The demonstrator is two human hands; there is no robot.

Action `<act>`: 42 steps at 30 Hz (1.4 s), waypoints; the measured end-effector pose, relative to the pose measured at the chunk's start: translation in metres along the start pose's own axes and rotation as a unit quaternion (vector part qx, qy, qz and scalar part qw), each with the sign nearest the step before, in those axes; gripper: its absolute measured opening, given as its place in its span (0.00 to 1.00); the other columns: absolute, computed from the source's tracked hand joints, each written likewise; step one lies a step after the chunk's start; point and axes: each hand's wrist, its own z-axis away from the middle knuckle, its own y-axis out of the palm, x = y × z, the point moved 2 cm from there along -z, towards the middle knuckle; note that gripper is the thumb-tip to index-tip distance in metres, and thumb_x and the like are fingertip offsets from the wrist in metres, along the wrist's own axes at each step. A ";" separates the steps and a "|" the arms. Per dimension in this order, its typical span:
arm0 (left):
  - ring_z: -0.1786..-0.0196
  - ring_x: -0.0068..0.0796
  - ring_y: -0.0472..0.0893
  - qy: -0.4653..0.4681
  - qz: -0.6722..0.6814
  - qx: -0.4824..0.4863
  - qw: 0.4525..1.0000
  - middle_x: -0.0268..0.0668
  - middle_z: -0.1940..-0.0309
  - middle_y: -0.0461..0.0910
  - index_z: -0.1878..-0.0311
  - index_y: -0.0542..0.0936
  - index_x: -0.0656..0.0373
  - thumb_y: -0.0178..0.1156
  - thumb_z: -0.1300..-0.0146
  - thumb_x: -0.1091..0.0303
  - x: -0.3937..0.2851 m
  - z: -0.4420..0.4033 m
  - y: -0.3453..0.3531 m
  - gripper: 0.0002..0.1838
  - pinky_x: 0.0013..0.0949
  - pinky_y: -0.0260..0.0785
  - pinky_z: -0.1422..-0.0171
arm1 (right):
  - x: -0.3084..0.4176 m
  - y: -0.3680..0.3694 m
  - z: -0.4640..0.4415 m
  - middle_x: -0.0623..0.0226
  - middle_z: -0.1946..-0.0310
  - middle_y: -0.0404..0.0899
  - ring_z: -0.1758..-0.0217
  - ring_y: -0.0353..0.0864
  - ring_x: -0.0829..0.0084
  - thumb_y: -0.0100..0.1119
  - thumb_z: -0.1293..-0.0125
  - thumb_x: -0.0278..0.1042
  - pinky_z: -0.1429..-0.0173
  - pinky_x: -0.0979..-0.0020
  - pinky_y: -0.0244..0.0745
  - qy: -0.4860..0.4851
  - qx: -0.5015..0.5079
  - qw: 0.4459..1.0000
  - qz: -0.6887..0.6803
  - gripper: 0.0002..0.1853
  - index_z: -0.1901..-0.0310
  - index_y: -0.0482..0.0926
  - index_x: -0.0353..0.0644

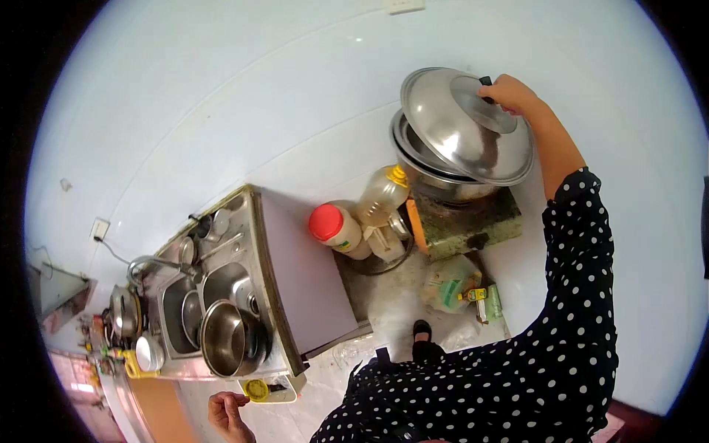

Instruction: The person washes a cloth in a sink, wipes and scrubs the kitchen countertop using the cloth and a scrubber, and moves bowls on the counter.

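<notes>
My right hand [511, 95] is closed around the black knob of a large domed steel pot lid [458, 140]. The lid is tilted over a wide steel pot [436, 177], and part of the pot's inner rim shows at the left. Under the pot is a grimy greenish block-like stand [473, 229]. My left hand [229, 416] hangs low at the bottom left, its fingers curled together. Right at its fingertips appears a round yellow object [257, 390], in front of or inside a white bin [284, 395]; whether the fingers grip it is unclear.
A steel double sink [240, 277] on the left holds a large steel bowl [221, 337] at its front edge. On the floor stand a red-lidded jar [326, 222], a yellow-capped oil bottle [384, 192] and a plastic bag [443, 284]. A wall rises behind the pot.
</notes>
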 end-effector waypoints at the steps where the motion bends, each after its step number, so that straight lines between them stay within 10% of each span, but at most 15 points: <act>1: 0.69 0.30 0.79 0.006 -0.047 -0.006 0.999 0.40 0.73 0.80 0.67 0.77 0.64 0.55 0.31 0.60 -0.017 0.012 -0.007 0.15 0.32 0.72 0.58 | 0.004 0.012 -0.007 0.59 0.80 0.79 0.78 0.77 0.63 0.60 0.49 0.50 0.69 0.64 0.71 0.013 0.013 0.999 0.034 0.20 0.71 0.83 0.37; 9: 0.70 0.27 0.79 -0.054 -0.016 -0.062 0.996 0.39 0.74 0.79 0.69 0.75 0.66 0.56 0.33 0.66 0.007 0.021 0.020 0.12 0.30 0.72 0.60 | 0.016 0.051 -0.069 0.59 0.82 0.77 0.81 0.77 0.64 0.64 0.53 0.52 0.72 0.62 0.73 -0.134 -0.165 0.965 0.151 0.23 0.72 0.79 0.34; 13: 0.66 0.27 0.81 -0.090 0.049 -0.030 0.994 0.38 0.70 0.80 0.63 0.76 0.66 0.56 0.31 0.69 0.014 0.037 0.006 0.09 0.31 0.75 0.57 | 0.012 0.046 -0.073 0.51 0.57 0.81 0.52 0.81 0.55 0.64 0.50 0.56 0.51 0.58 0.73 -0.117 -0.077 0.936 0.322 0.30 0.56 0.79 0.35; 22: 0.63 0.25 0.80 -0.085 0.096 -0.061 0.990 0.37 0.68 0.80 0.61 0.76 0.66 0.56 0.31 0.70 0.047 0.096 -0.050 0.08 0.29 0.74 0.53 | 0.035 0.047 0.037 0.58 0.59 0.79 0.53 0.79 0.58 0.55 0.34 0.45 0.50 0.63 0.72 -0.320 -0.257 0.892 0.189 0.18 0.52 0.78 0.39; 42: 0.67 0.21 0.78 -0.147 0.096 -0.284 0.943 0.34 0.71 0.79 0.63 0.76 0.64 0.55 0.31 0.70 0.200 0.407 -0.305 0.07 0.26 0.70 0.58 | 0.044 0.259 0.350 0.68 0.76 0.78 0.76 0.75 0.79 0.57 0.33 0.35 0.69 0.76 0.72 -0.327 0.153 0.922 -0.138 0.10 0.64 0.81 0.36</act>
